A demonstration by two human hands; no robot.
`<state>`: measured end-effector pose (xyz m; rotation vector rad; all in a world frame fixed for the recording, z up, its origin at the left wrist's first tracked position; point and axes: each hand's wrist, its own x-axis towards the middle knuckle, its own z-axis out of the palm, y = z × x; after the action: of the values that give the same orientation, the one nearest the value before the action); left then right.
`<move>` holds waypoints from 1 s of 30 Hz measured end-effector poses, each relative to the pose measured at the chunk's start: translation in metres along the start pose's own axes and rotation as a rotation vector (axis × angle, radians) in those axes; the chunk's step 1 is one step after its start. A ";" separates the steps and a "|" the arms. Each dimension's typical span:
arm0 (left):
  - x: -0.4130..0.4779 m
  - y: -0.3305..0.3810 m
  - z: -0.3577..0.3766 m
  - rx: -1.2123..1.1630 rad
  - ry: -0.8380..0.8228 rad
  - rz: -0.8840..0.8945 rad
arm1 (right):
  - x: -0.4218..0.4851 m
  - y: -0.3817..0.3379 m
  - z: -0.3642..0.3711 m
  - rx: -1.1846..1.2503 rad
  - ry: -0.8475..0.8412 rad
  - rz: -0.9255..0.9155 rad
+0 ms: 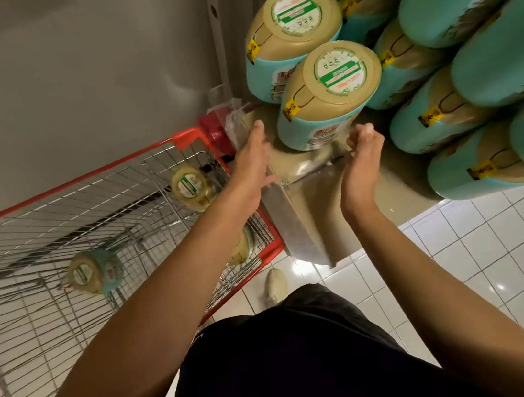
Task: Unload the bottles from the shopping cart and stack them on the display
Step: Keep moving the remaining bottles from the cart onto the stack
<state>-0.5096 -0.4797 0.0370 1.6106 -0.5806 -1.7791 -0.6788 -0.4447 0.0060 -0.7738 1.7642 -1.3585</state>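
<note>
While the nearest bottle point(328, 96) is standing cap-up on the display point(303, 165) just beyond both empty hands, the left hand point(254, 165) is being held with straight fingers and the right hand point(362, 159) loosely curled, the bottles point(191, 188) in the shopping cart point(187, 138) being placed nearer the left.

A bare strip of the display point(317, 190) lies open at frame centre, in front of the nearest bottle point(330, 96). Stacked bottles point(473, 71) block the right side; the cart rim point(188, 138) crowds the strip's left.
</note>
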 end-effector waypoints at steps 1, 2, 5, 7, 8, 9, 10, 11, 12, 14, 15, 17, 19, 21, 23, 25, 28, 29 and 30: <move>-0.008 -0.008 -0.016 0.000 -0.018 0.015 | -0.015 0.004 0.003 -0.014 0.013 0.013; -0.015 -0.016 -0.033 0.003 -0.020 0.026 | -0.030 0.007 0.008 -0.016 0.004 0.022; -0.034 -0.038 -0.090 -0.012 0.029 0.023 | -0.075 0.018 0.030 -0.080 -0.128 0.035; -0.047 -0.051 -0.137 -0.046 0.071 0.002 | -0.108 0.023 0.051 -0.123 -0.248 0.020; -0.055 -0.058 -0.162 -0.057 0.089 -0.003 | -0.124 0.025 0.062 -0.137 -0.302 0.015; -0.063 -0.066 -0.187 -0.065 0.099 0.000 | -0.141 0.027 0.075 -0.152 -0.353 0.009; -0.070 -0.074 -0.213 -0.076 0.109 0.005 | -0.157 0.029 0.089 -0.164 -0.402 -0.003; -0.078 -0.083 -0.238 -0.099 0.128 0.003 | -0.172 0.030 0.105 -0.175 -0.442 -0.021; -0.085 -0.090 -0.262 -0.129 0.158 -0.013 | -0.187 0.032 0.120 -0.189 -0.471 -0.039; -0.098 -0.108 -0.308 -0.182 0.220 -0.053 | -0.214 0.035 0.152 -0.229 -0.519 -0.040; -0.105 -0.119 -0.330 -0.202 0.242 -0.066 | -0.228 0.036 0.168 -0.252 -0.542 -0.023; -0.120 -0.140 -0.372 -0.247 0.278 -0.072 | -0.255 0.038 0.199 -0.307 -0.582 -0.012; -0.135 -0.161 -0.409 -0.287 0.296 -0.075 | -0.282 0.039 0.227 -0.340 -0.620 -0.022; -0.146 -0.178 -0.441 -0.336 0.330 -0.106 | -0.308 0.039 0.252 -0.344 -0.661 -0.023; -0.154 -0.193 -0.468 -0.405 0.367 -0.143 | -0.329 0.041 0.274 -0.351 -0.717 -0.008; -0.160 -0.208 -0.490 -0.442 0.398 -0.149 | -0.345 0.046 0.293 -0.381 -0.767 0.013; -0.161 -0.227 -0.513 -0.486 0.458 -0.173 | -0.362 0.059 0.321 -0.401 -0.824 0.037; -0.158 -0.233 -0.519 -0.501 0.467 -0.186 | -0.368 0.064 0.331 -0.412 -0.849 0.043; -0.155 -0.239 -0.523 -0.518 0.469 -0.202 | -0.373 0.069 0.340 -0.419 -0.879 0.049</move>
<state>-0.0328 -0.1499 -0.0998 1.6584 0.2509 -1.4432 -0.1949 -0.2903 -0.0322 -1.2935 1.3174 -0.4530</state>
